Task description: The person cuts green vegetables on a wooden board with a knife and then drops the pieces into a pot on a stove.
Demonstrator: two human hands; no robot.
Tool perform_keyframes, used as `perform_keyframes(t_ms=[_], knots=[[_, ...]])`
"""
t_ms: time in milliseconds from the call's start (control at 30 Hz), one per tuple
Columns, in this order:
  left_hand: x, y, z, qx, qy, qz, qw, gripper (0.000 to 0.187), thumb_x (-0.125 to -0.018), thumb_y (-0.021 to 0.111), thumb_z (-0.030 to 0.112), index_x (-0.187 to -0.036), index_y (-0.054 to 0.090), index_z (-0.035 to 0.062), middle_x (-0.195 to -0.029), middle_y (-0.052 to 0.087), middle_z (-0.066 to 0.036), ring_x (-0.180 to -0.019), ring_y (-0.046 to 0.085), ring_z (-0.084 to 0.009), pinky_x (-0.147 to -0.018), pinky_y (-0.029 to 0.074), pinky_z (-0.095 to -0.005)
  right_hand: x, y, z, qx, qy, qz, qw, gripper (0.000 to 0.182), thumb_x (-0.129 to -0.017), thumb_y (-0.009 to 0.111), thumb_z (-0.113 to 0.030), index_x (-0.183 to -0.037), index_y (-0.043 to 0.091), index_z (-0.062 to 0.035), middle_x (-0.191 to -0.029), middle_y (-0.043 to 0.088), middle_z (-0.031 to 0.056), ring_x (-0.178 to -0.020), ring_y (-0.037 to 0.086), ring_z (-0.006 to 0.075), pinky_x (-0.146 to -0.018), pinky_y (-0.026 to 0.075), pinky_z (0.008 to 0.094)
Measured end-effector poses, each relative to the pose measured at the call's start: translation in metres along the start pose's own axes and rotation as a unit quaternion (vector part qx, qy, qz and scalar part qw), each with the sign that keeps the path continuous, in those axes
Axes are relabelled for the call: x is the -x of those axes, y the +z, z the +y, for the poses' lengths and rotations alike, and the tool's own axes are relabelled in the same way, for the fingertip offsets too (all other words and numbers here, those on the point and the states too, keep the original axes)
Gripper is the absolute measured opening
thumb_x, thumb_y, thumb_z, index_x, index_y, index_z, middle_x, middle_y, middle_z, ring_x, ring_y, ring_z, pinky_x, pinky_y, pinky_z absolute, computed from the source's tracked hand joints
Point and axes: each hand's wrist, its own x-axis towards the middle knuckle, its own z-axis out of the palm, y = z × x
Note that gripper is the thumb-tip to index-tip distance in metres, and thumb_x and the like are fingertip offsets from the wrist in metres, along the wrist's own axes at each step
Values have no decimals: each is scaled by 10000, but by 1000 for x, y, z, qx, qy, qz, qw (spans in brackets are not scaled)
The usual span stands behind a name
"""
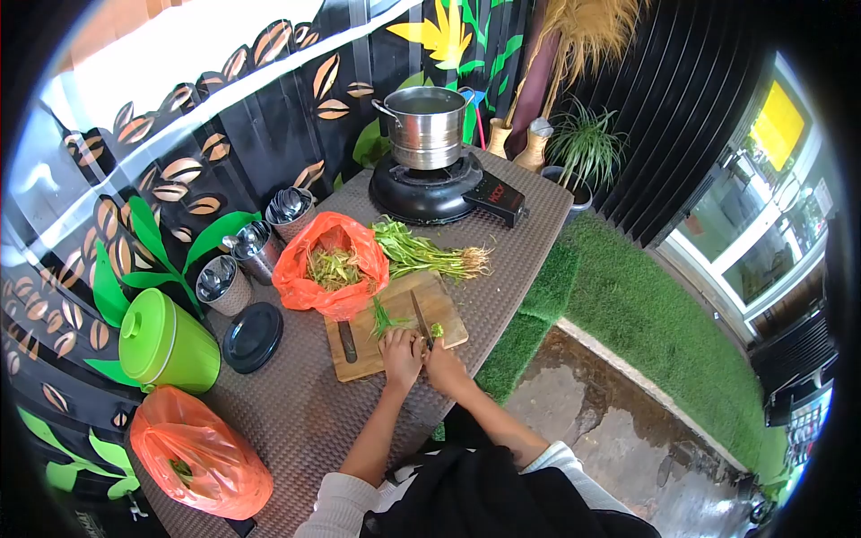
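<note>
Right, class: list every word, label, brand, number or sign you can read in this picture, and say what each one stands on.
Red lettering on the black stove, on its control panel: too blurred to read.
Yellow sign behind the glass at the right: no letters can be made out.
Small white marks at the bottom left edge of the wall: too small to read.
Nothing readable on the green bin, the orange bags or the cutting board.

Wooden cutting board [395,325], shiny steel pot [424,125]

I see bright, even daylight, soft shadows, sharp centre; heavy fisheye bending (black vignette corners) warps the edges.
</note>
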Motion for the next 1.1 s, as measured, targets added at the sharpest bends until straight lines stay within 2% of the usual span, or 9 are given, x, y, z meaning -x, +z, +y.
perform_keyframes(t_ms=[67,300,367,467,700,767,900,967,1100], knots=[[-1,0,0,7,-9,-16,1000,88,-821,594,153,-869,611,82,-931,583,-74,-994,496,-260,-875,342,-396,8,22,4,52,-4,61,997,438,-915,447,-223,-1230,341,64,-867,649,259,-806,660,391,-708,527,490],[1,-4,-2,67,17,10,998,68,-802,614,96,-861,627,65,-897,584,-76,-962,509,-277,-852,346,-401,-2,3,12,64,-5,72,995,440,-934,441,-254,-1219,346,67,-791,657,233,-751,668,370,-673,537,467],[3,-6,-2,70,63,16,995,62,-804,608,83,-855,633,59,-891,592,-84,-943,516,-282,-852,352,-398,-2,-3,14,10,-2,42,999,378,-944,430,-273,-1133,374,49,-842,638,274,-816,635,440,-716,504,529],[-5,-4,-2,120,55,-4,991,76,-804,605,75,-875,625,58,-879,600,-82,-928,522,-285,-858,348,-397,-2,-8,16,4,-18,33,999,374,-945,425,-274,-1114,373,56,-855,629,292,-815,624,461,-719,499,536],[-11,6,5,92,42,-17,995,132,-809,595,67,-941,593,70,-856,613,-71,-899,532,-274,-845,344,-386,8,-9,16,2,-27,42,999,360,-948,420,-277,-1098,375,48,-874,626,298,-824,615,479,-733,494,534],[-10,6,6,93,34,-14,995,131,-813,591,69,-944,581,74,-865,617,-67,-891,532,-266,-838,341,-383,13,-4,10,36,-4,25,999,372,-917,447,-223,-1146,366,59,-910,637,279,-849,644,424,-734,522,488],[-10,3,7,99,31,-16,995,126,-818,587,76,-943,569,78,-882,618,-62,-904,532,-261,-840,335,-388,-5,5,12,38,-3,24,999,385,-903,475,-206,-1157,358,59,-902,639,275,-859,644,421,-735,522,489],[-10,1,10,75,24,-37,996,130,-825,589,96,-949,557,81,-890,608,-71,-919,530,-260,-831,337,-394,-19,2,16,18,-7,27,999,437,-952,411,-286,-1201,342,67,-894,625,304,-861,626,447,-730,499,518],[-7,3,8,74,0,-35,997,150,-830,589,113,-970,542,85,-885,594,-80,-929,527,-262,-816,340,-399,-8,-8,12,34,-24,17,999,447,-952,409,-286,-1221,336,65,-886,630,297,-850,629,445,-729,501,514]])
